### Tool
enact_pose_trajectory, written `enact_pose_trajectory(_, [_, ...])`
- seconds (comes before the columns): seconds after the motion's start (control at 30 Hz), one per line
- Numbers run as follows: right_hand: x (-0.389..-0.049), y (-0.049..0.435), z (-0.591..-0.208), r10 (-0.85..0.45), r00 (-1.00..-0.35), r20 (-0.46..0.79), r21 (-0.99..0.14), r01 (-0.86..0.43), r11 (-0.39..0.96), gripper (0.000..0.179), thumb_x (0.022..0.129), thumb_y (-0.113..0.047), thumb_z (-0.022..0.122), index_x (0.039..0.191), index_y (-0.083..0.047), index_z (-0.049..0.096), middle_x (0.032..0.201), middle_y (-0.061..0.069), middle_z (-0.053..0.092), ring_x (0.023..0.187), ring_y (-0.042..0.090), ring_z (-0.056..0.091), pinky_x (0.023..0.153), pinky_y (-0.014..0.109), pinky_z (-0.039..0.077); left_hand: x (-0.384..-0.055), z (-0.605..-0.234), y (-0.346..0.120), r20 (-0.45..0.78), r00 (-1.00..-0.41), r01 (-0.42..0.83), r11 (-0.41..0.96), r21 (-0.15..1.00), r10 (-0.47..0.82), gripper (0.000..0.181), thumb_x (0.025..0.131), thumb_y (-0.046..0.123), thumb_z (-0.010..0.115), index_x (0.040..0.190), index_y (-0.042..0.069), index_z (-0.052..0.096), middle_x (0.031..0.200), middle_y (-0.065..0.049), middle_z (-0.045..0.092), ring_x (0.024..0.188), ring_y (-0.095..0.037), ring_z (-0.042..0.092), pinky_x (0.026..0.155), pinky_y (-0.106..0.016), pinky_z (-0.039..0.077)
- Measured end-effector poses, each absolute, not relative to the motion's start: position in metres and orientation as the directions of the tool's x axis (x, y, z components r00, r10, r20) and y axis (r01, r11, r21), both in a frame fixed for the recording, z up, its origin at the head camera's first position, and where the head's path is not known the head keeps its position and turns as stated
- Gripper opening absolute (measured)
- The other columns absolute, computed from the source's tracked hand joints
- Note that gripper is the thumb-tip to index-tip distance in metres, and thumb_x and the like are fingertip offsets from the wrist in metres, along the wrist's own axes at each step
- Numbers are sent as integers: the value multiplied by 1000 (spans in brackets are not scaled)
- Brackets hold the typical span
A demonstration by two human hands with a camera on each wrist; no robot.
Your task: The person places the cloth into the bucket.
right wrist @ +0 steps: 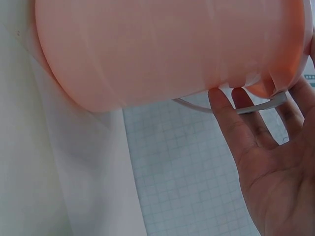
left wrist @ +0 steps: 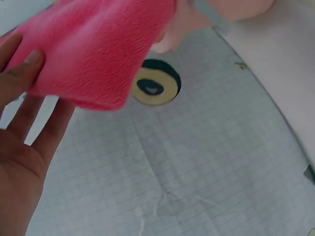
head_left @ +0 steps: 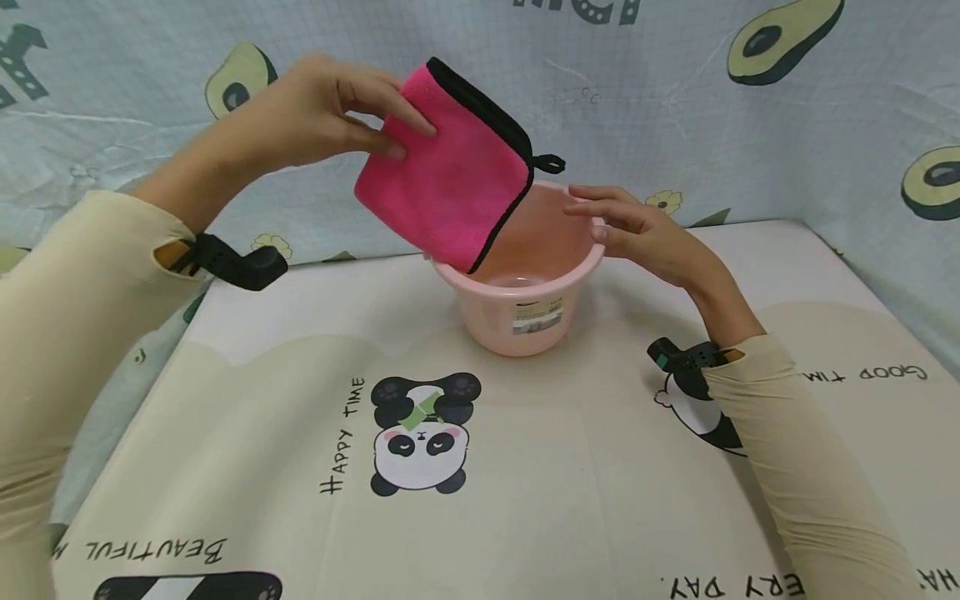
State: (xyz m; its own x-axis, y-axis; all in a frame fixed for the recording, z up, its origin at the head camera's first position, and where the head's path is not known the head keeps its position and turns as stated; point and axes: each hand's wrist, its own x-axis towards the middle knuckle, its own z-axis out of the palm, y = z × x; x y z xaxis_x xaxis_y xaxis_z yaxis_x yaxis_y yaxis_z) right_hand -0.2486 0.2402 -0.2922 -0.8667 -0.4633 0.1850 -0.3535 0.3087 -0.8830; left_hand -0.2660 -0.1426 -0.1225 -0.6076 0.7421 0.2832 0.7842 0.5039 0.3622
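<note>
My left hand (head_left: 330,112) pinches a folded pink cloth (head_left: 457,171) by its upper left part, thumb and fingers on the fuzzy fabric. The cloth has black edging and a small black hanging loop, and its lower corner overlaps the near left rim of a light pink plastic bucket (head_left: 517,321). In the left wrist view the cloth (left wrist: 98,54) hangs from the fingers. At the bucket's right side, my right hand (head_left: 637,229) holds the rim, fingers over the edge and thumb against the outer wall. The right wrist view shows the bucket's side (right wrist: 147,54) beside the fingertips.
The bucket stands upright at the back of a table with a printed cream cover (head_left: 525,467). A hanging sheet with avocado prints (head_left: 660,108) closes off the back. The bucket's pale handle (right wrist: 202,108) hangs down its far side. Each wrist wears a black strap.
</note>
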Motion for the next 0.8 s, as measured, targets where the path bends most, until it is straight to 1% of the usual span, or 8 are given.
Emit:
enact_pose_trajectory(0.2, [-247,243,-292,-455,-875,166,-903,-320,286,43,103,-20,55,146,-16,57,161,-6,29,147,23,29,109,47,43,-279,-112,-128,178,-590,800,540,261,788,33,92,-5,70,120,12,77,127,-3,67,118,-16,56,94,-27,56])
enact_pose_trajectory(0.37, [-248,242,-294,-469,-861,199,-903,-346,253,42,103,-13,53,145,-13,58,162,-5,29,148,23,29,107,38,44,-286,-112,-118,131,-557,827,533,180,820,31,91,-4,71,117,11,78,123,-5,70,115,-20,61,95,-35,57])
enact_pose_trajectory(0.47, [-249,242,-294,-476,-855,207,-905,-352,240,42,103,-10,53,144,-12,58,163,-5,29,148,23,30,105,35,45,-290,-114,-112,106,-548,832,529,163,829,31,92,-5,70,117,12,78,121,-7,71,114,-24,62,95,-41,58])
enact_pose_trajectory(0.53, [-249,242,-294,-474,-857,201,-904,-349,246,42,103,-12,53,145,-13,58,162,-6,29,148,23,31,105,35,46,-292,-115,-108,89,-546,834,530,154,833,32,92,-4,70,117,13,78,122,-7,71,115,-24,63,95,-44,57])
enact_pose_trajectory(0.63, [-248,243,-293,-471,-861,190,-906,-338,253,41,104,-15,53,145,-13,58,162,-7,29,147,23,30,105,36,47,-295,-116,-102,65,-537,839,525,141,841,32,93,-4,69,118,14,78,122,-7,71,114,-25,63,95,-45,57])
enact_pose_trajectory(0.7, [-248,243,-293,-470,-862,188,-904,-339,260,41,104,-17,54,144,-15,59,161,-8,30,146,20,30,103,34,47,-296,-116,-97,52,-527,846,518,130,848,31,94,-3,68,118,14,78,122,-6,71,113,-24,64,95,-45,57])
enact_pose_trajectory(0.8, [-248,243,-293,-487,-851,197,-917,-336,215,41,104,-14,52,145,-13,58,161,-6,29,147,20,31,102,30,48,-297,-116,-88,38,-515,852,508,124,856,30,94,-2,68,119,14,78,121,-6,71,112,-24,64,96,-45,57])
